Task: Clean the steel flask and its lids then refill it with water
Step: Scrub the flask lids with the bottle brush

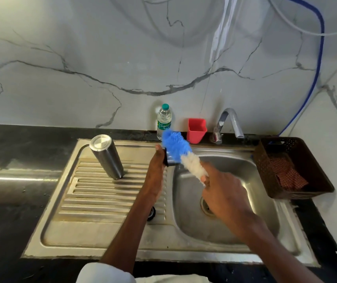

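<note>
The steel flask (106, 156) stood upside down on the ribbed drainboard (94, 193) of the sink (186, 229), base uppermost and tilted slightly, well apart from both hands. Judged from that position, the flask body had been washed and set to drain.

The left hand (157, 160) held a small dark lid (168, 159) over the near-left edge of the basin; its grip was curled around the lid, thumb on the far side. The right hand (222, 194) held a bottle brush (180, 153) by the handle end, grip pinched shut on it, with the index finger extended. The blue bristle head of the brush lay against the lid, and the white bristle section ran back toward the right hand. The step in hand appeared to be scrubbing the lid.

A small ring-shaped part (151, 213) lay on the drainboard beside the left forearm; whether it belonged to the flask could not be told.

The tap (229, 121) showed no running water. A plastic water bottle (164, 121), a red cup (196, 130) and a brown basket (292, 166) holding a cloth stood on the black bench (20, 152) behind and right of the sink.

Remaining work, as estimated: finishing and rinsing the lids, turning the flask upright, refilling it with water and closing it.
</note>
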